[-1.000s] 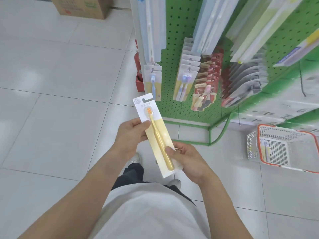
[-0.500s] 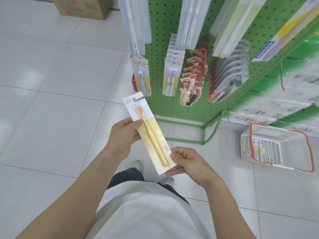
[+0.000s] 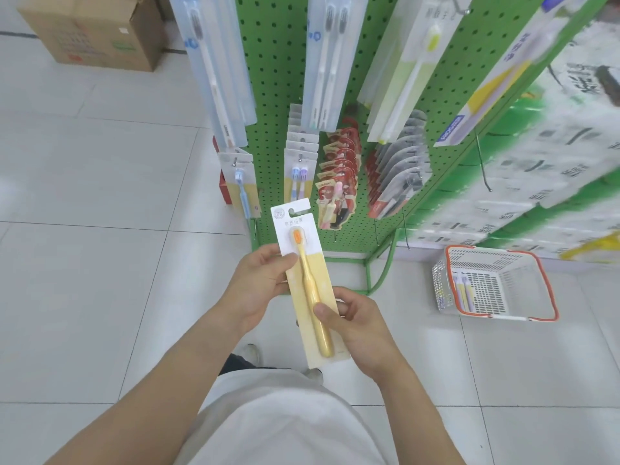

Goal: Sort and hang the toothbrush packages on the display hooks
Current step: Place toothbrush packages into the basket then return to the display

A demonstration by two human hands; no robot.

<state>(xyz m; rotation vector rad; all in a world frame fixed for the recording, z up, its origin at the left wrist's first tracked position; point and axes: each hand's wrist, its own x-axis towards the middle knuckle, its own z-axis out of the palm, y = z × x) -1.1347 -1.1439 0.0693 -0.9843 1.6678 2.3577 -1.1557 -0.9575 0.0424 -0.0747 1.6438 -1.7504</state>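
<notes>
Gripping yellow toothbrush package, left hand upper edge, right hand lower, both forearms extended

The toothbrush package is a matt card, white above and pale yellow below, with a clear glossy plastic blister over a smooth yellow plastic brush. The display rack is perforated metal board painted green, with a slight shine, and its frame is green tube. The hanging packages look like translucent, frosted plastic. The basket is white plastic mesh with an orange rim. The floor has large pale tiles, glossy and smooth. The box is brown matt cardboard. The shirt is light matt cloth.
</notes>
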